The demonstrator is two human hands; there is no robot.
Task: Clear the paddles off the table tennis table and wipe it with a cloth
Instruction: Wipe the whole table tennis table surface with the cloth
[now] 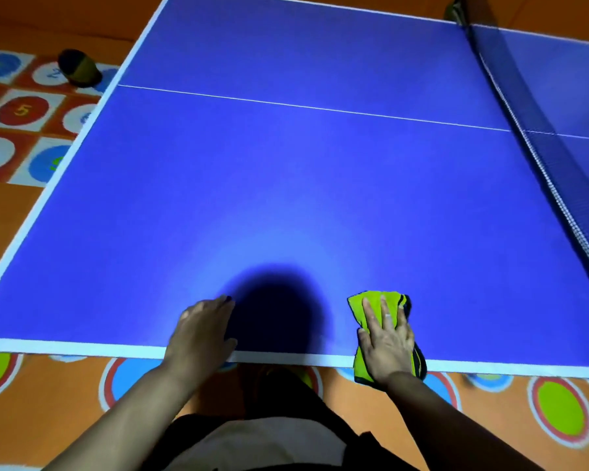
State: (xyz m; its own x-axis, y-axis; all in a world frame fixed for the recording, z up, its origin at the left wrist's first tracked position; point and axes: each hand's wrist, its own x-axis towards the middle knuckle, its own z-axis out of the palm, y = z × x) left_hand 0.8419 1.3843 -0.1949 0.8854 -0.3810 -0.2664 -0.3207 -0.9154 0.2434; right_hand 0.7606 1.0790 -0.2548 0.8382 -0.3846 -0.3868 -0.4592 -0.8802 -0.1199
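While the right hand [386,345] presses straight-fingered on the green cloth [374,302], its long axis points away, near end overhanging the surface [286,181]; left hand [201,329] released, probably flat.

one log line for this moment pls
step: wipe | right hand: flat on green cloth, near edge | left hand: resting on table
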